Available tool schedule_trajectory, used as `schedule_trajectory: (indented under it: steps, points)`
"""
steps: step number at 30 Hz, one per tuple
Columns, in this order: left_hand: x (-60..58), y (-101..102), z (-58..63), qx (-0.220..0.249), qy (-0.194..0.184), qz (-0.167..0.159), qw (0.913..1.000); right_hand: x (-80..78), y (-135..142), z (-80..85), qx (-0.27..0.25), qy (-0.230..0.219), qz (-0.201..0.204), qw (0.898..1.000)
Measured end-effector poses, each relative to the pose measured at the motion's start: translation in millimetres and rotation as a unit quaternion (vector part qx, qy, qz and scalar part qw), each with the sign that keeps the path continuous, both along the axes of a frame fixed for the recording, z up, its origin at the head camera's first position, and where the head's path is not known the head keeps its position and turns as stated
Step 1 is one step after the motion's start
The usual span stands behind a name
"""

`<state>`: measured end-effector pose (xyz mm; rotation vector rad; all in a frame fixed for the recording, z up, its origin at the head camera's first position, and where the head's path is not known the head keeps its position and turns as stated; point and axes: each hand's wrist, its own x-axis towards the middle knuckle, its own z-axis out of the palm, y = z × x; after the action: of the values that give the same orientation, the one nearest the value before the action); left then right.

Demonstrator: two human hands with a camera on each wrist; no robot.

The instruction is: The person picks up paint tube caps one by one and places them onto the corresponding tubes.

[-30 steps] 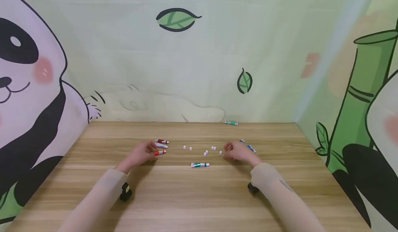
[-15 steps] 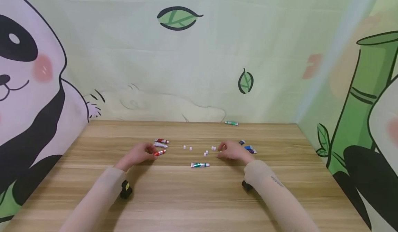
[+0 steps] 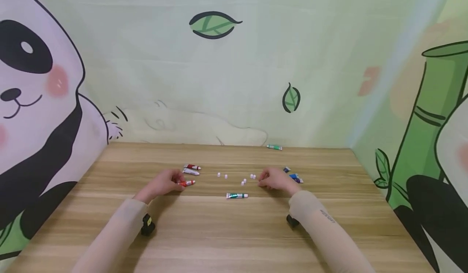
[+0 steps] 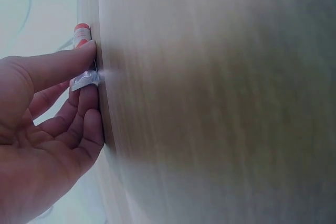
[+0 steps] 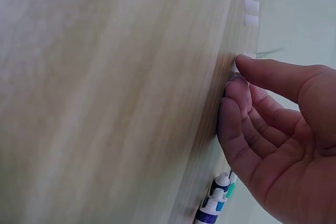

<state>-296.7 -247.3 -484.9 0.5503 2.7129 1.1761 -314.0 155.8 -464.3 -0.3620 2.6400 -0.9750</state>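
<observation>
My left hand [image 3: 164, 182] pinches the rear end of a red-orange paint tube [image 3: 188, 183] between thumb and fingers, on the left of the table. In the left wrist view the flat crimp of this paint tube [image 4: 85, 80] shows below the thumb. Just beyond lie a dark red paint tube [image 3: 192, 167] and a pale one [image 3: 191, 172]. On the right, my right hand [image 3: 276, 179] has its thumb and fingers curled around a small white cap, mostly hidden; a sliver of the cap [image 5: 238, 75] appears between the fingertips in the right wrist view.
Several small white caps [image 3: 226, 176] lie scattered between the hands. A green paint tube [image 3: 237, 196] lies nearer, in the middle. Blue paint tubes [image 3: 295, 178] sit right of the right hand. Another green tube [image 3: 274, 147] rests at the table's back edge, against the printed backdrop.
My right hand has moved left from beside the blue tubes onto the nearest white cap, which its fingers now cover. The left hand has closed in on the red-orange tube, which has turned slightly.
</observation>
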Motion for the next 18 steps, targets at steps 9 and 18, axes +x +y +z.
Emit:
schedule_trajectory:
  steps: [9, 18]
  points:
    - [-1.0, 0, -2.0, -0.005, 0.019, 0.012, 0.9997, -0.9, 13, -4.4, -0.033, -0.002, 0.017, 0.999]
    - [3.3, -2, 6.3, 0.025, -0.002, 0.041, 0.9988, 2.0, 24, -5.5, -0.088, -0.04, 0.024, 0.995]
